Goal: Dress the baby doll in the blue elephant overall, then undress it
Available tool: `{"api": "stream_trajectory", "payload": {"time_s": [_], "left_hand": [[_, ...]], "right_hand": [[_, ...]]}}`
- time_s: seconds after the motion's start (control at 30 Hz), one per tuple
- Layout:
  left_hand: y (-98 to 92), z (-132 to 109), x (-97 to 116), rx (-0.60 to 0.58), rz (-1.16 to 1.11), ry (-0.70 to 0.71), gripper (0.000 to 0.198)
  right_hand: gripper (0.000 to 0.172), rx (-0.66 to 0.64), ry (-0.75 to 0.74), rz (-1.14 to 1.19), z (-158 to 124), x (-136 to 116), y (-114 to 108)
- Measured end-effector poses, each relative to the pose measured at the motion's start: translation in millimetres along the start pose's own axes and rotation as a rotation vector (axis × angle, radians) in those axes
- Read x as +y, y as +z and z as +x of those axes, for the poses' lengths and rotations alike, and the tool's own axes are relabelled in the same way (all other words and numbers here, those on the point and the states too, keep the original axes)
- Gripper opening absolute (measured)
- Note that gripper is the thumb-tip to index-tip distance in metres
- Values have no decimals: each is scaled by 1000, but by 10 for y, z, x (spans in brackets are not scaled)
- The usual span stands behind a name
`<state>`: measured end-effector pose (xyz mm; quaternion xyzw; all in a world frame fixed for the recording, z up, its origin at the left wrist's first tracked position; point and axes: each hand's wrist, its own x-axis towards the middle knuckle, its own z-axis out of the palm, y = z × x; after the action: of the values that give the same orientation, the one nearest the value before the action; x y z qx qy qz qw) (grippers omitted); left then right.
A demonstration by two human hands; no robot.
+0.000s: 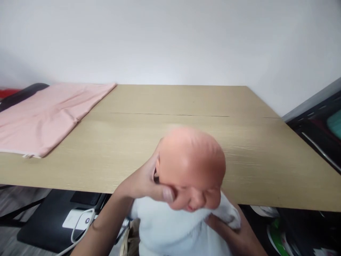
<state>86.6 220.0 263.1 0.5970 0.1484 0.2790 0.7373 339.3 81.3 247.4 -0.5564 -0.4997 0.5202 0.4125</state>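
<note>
No readable brand, label or writing anywhere in view. At upper left of the frame, a pale pink cloth [48, 113] spread flat over the far left corner of a light wooden table [186, 103], with the rounded back of a dark chair [23, 93] just behind it and a strip of red at the far left edge. At lower left, under the table edge, a dark chair seat carrying a white charger box [80, 217] and a looping white cable [77, 236]. Rising from the bottom of the frame left of centre, the left hand [145, 183] cupped around the side of a baby doll [190, 169], fingers curled closed on its bald peach head, thumb pressed across the cheek. Doll at lower centre of the frame, held in front of the near table edge, face tipped down toward the camera, blurred, dressed in a white garment [167, 227] hanging below the head. At lower right of centre, the right hand [234, 236] under the doll's white sleeve, touching the fabric; how far its fingers are closed cannot be told, mostly hidden by the cloth. At right, dark shelving or furniture [317, 124] with a teal shape at the frame edge, and green and white items on the floor at lower right. Table bare in the middle, a thin seam running across it; plain white wall behind.
</note>
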Motion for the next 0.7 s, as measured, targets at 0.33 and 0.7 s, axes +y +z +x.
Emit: {"api": "stream_trajectory", "payload": {"time_s": [0.33,0.7], "left_hand": [[-359,429,230,315,-131,-44,57],[-882,1137,195,268,-270,-187,54]], "right_hand": [[63,4,64,117,730,-195,-93],[49,13,199,201,1506,-289,-278]]}}
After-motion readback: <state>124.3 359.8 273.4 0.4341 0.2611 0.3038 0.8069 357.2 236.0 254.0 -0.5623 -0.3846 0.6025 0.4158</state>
